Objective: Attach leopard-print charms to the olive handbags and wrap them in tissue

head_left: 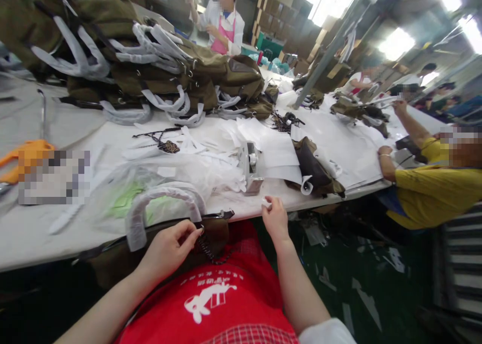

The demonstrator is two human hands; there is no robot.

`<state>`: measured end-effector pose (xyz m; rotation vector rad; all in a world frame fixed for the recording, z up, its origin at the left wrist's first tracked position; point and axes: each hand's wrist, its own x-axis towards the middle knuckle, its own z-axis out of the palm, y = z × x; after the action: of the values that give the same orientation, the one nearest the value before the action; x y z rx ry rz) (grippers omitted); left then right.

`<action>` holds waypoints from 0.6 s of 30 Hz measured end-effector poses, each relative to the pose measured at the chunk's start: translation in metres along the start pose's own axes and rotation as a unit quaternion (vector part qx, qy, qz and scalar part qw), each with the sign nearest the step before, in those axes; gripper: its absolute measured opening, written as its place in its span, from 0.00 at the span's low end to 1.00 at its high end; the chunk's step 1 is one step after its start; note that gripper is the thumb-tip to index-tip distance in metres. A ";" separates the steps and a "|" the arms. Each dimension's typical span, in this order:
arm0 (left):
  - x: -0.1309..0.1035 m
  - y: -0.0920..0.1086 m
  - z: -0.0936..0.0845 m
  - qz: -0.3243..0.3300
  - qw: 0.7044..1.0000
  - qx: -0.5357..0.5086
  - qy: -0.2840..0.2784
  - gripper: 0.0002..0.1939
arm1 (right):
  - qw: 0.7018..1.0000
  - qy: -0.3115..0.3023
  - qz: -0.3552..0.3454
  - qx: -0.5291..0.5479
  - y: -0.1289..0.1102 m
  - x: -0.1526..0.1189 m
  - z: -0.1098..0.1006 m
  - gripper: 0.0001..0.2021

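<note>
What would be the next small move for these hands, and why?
I'd probably bring the right hand and its small white piece across to the left hand: the left fingertips pinch at the top of the dark cord by the bag, while the white piece is apart from both.

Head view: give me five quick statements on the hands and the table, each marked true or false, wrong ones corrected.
1. The left hand pinches the upper end of the dark cord. True.
2. The right hand is gripping the tape dispenser. False: it is apart from it, with a small whitish piece at the fingertips.
3. The stacked olive bags have pale wrapping on their handles. True.
4. The orange tool lies at the table's right end. False: it lies at the left.
5. The wearer's apron is blue. False: it is red.
</note>
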<state>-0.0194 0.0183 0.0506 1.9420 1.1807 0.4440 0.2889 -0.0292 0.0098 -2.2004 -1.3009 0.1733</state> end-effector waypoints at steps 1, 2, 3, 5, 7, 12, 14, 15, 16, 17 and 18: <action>0.003 0.005 0.001 0.020 1.000 0.010 -0.001 0.17 | 1.000 0.009 0.003 -0.017 0.007 0.006 0.001 0.16; 0.007 0.011 0.003 0.047 0.999 0.025 -0.002 0.16 | 0.999 0.007 0.006 -0.032 0.012 0.012 0.002 0.18; 0.011 0.016 0.005 0.079 0.996 0.043 -0.002 0.15 | 0.999 -0.001 0.009 -0.046 0.017 0.017 0.003 0.19; 0.024 0.028 0.011 0.154 0.985 0.083 -0.001 0.14 | 0.997 -0.024 0.011 -0.073 0.023 0.028 0.006 0.20; 0.040 0.037 0.020 0.211 0.969 0.126 0.002 0.14 | 0.995 -0.044 0.005 -0.093 0.025 0.036 0.007 0.18; 0.082 0.039 0.053 0.204 0.946 0.248 -0.036 0.25 | 0.991 -0.064 -0.025 -0.118 0.026 0.047 0.001 0.10; 0.092 0.034 0.062 0.180 0.943 0.274 -0.053 0.29 | 0.988 -0.066 -0.035 -0.135 0.027 0.047 -0.004 0.09; 0.095 0.032 0.065 0.172 0.942 0.282 -0.058 0.30 | 0.987 -0.066 -0.038 -0.144 0.027 0.046 -0.006 0.09; 0.097 0.030 0.067 0.166 0.941 0.287 -0.063 0.31 | 0.985 -0.065 -0.041 -0.153 0.029 0.044 -0.010 0.09; 0.098 0.029 0.068 0.164 0.941 0.290 -0.066 0.32 | 0.984 -0.062 -0.043 -0.161 0.031 0.043 -0.013 0.09; 0.098 0.028 0.069 0.163 0.939 0.293 -0.069 0.32 | 0.983 -0.057 -0.043 -0.169 0.033 0.041 -0.017 0.08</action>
<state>0.0902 0.0645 0.0199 2.6572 0.9662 0.1155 0.3422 -0.0137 0.0132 -2.4387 -1.5842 0.0475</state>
